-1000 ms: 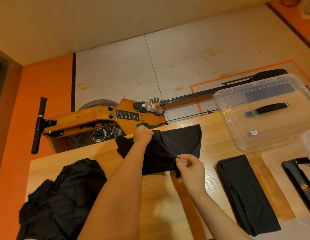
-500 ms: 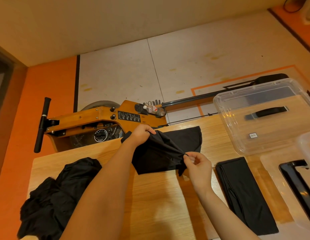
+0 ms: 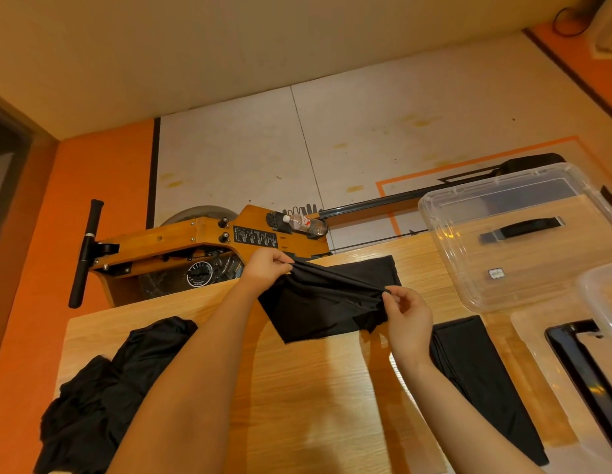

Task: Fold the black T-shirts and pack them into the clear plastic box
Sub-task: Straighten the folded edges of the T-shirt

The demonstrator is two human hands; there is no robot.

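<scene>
Black cloth, a half-folded T-shirt (image 3: 327, 302), is held up just above the far edge of a wooden desk (image 3: 297, 388), its lower part resting on the wood. The left hand (image 3: 265, 268) pinches one end of a raised fold; the right hand (image 3: 409, 318) pinches the other end between thumb and fingertips, the remaining fingers loosely curled. A heap of unfolded shirts (image 3: 106, 395) lies at the desk's near left corner, one folded shirt (image 3: 482, 381) toward the right edge, and the clear plastic box (image 3: 523, 234) sits empty at the far right corner. To fold well, keep the pinched edge taut and level, lay it down squarely, then smooth out creases.
</scene>
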